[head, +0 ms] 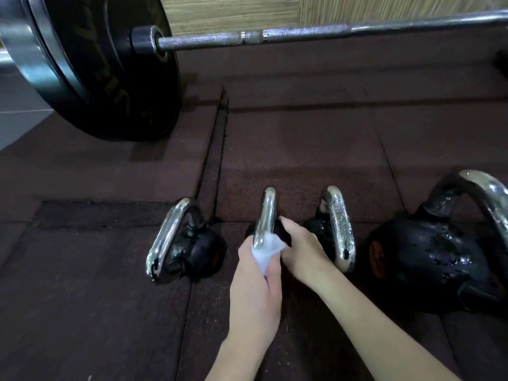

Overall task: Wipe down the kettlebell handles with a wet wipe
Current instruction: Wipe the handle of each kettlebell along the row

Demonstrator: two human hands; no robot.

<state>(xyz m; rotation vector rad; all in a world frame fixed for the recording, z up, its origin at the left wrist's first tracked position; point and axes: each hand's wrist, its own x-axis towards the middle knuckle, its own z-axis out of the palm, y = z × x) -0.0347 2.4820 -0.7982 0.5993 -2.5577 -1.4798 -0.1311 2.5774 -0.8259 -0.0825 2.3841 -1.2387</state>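
Observation:
Several black kettlebells with chrome handles stand in a row on the floor. My left hand (254, 287) is wrapped round the near end of the second kettlebell's handle (267, 213), pressing a white wet wipe (266, 250) against it. My right hand (301, 250) rests on that kettlebell's black body, which it mostly hides. To the left stands a small kettlebell (189, 243). To the right is another with a droplet-covered handle (339, 226), then a large wet kettlebell (434, 259) at the far right.
A loaded barbell lies across the back, its black plate (110, 67) at the upper left and its steel bar (330, 33) running right. The floor is dark rubber matting (302, 149) with seams. A wooden wall panel (233, 9) stands behind.

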